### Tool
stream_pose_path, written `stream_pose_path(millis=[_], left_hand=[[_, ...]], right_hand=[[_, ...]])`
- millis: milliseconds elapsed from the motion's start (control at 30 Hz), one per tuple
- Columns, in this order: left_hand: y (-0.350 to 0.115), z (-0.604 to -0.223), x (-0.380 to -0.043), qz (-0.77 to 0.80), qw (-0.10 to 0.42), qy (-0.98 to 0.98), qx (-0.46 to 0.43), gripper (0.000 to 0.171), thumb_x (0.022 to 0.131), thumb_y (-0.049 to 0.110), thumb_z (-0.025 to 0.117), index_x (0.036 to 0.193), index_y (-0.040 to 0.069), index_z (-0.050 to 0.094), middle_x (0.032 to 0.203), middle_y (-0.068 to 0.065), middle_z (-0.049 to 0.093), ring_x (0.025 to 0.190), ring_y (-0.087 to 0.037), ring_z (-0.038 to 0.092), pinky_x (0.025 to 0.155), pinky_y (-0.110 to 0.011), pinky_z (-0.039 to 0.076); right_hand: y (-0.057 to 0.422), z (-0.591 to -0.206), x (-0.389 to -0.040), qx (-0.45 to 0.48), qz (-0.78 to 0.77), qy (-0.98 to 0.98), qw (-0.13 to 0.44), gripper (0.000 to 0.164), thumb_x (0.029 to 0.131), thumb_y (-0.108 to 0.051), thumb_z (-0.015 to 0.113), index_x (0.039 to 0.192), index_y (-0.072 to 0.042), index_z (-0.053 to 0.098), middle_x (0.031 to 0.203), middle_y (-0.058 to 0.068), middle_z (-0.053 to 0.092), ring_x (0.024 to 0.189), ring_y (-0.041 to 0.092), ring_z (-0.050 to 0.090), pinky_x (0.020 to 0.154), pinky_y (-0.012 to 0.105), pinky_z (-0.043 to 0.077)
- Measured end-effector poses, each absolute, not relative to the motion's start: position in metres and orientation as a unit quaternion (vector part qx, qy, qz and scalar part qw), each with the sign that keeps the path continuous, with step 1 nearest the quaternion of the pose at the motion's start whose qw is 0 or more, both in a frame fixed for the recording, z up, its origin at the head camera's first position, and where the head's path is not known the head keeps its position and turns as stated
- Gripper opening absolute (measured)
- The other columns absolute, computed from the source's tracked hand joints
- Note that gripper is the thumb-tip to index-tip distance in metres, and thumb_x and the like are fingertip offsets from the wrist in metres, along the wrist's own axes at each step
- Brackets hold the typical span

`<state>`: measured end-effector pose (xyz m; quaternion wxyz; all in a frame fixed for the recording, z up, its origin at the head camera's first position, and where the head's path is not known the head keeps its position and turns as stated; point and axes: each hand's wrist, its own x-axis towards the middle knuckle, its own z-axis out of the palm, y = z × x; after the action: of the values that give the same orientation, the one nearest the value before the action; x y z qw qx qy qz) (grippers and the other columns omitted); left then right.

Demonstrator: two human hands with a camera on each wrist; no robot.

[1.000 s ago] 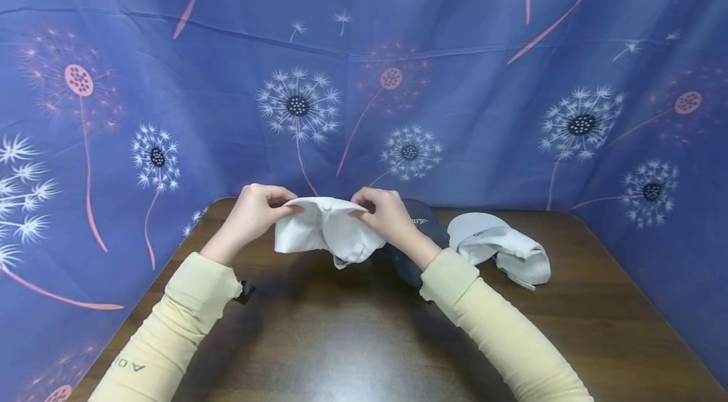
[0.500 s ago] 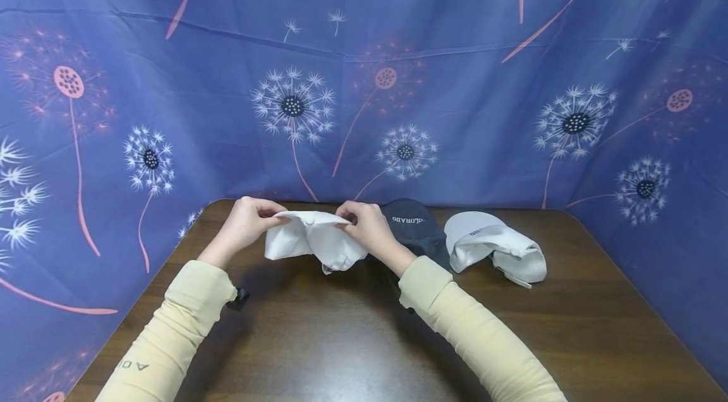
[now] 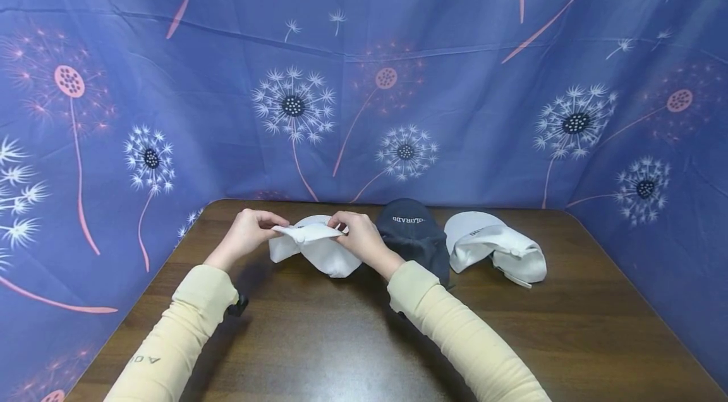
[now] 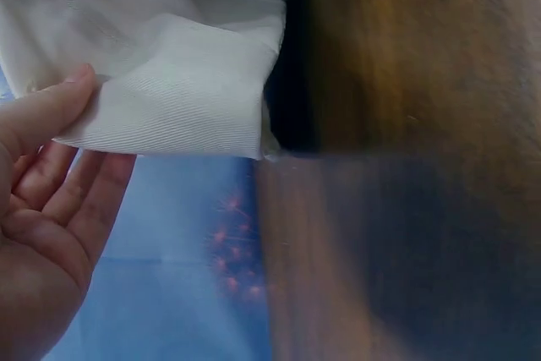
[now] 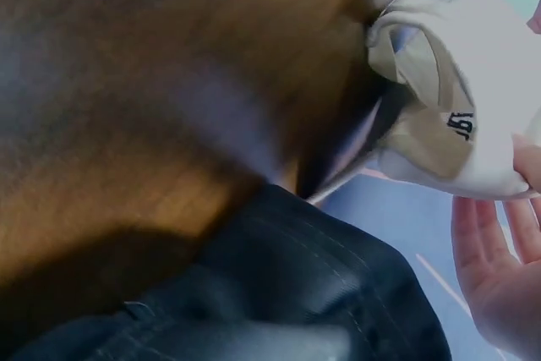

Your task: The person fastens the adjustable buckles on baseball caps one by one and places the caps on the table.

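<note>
Between both hands, at the left back of the table, is a white baseball cap, its crown folded into a crease with the top button facing up. My left hand pinches one side of the crown; the left wrist view shows the thumb on top of the white cloth and the fingers beneath. Opposite it, my right hand pinches the other side. Part of the cap's inside with a dark printed label shows in the right wrist view. The cap's brim is mostly hidden behind the crown.
A dark navy cap with white lettering lies just right of my right hand. Farther right lies a second white cap, its crown dented. The brown wooden table meets a blue dandelion-print curtain at its back and sides.
Both hands have brought the white cap down and slightly left, toward the table. More of the navy cap shows now. The second white cap has stayed in place.
</note>
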<state>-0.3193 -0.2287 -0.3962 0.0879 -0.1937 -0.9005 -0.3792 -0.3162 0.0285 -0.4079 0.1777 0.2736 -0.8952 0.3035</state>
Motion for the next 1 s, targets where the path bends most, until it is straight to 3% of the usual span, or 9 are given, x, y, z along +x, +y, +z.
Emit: stream_pose_path(millis=[267,567,800,1000], left_hand=[[-0.229,-0.413,-0.321,-0.397,0.067,-0.891,-0.212,0.019,0.073,0.003,0.069,0.089,0.013,0.071,0.096,-0.002,0.068,0.088,-0.02,0.064,0.072,-0.033,0.052],[-0.235,-0.42,-0.322,-0.424,0.034,-0.867,-0.259,0.028,0.07,-0.007,0.067,0.093,0.009,0.068,0.103,-0.008,0.064,0.094,-0.024,0.061,0.078,-0.044,0.049],[-0.237,-0.406,-0.31,-0.377,0.012,-0.881,-0.287,0.038,0.072,-0.013,0.055,0.104,0.005,0.064,0.108,-0.008,0.063,0.102,-0.024,0.057,0.083,-0.04,0.047],[-0.222,-0.383,-0.294,-0.316,0.05,-0.906,-0.277,0.027,0.08,0.002,0.057,0.106,0.01,0.064,0.108,-0.004,0.063,0.104,-0.023,0.056,0.087,-0.041,0.044]], right_hand=[[0.025,-0.42,-0.316,0.272,0.283,-0.904,0.17,0.022,0.069,-0.004,0.071,0.086,-0.017,0.063,0.086,-0.005,0.064,0.081,0.01,0.061,0.068,0.022,0.048],[0.025,-0.421,-0.313,0.277,0.265,-0.911,0.153,0.031,0.066,0.005,0.066,0.09,-0.014,0.063,0.093,-0.002,0.065,0.085,0.011,0.06,0.072,0.024,0.048],[0.036,-0.407,-0.304,0.301,0.254,-0.913,0.104,0.035,0.067,-0.006,0.07,0.101,-0.01,0.063,0.102,0.002,0.063,0.093,0.015,0.059,0.079,0.026,0.047],[0.052,-0.385,-0.289,0.318,0.249,-0.911,0.083,0.04,0.074,-0.018,0.07,0.112,-0.01,0.059,0.107,0.002,0.062,0.092,0.02,0.061,0.075,0.028,0.049]])
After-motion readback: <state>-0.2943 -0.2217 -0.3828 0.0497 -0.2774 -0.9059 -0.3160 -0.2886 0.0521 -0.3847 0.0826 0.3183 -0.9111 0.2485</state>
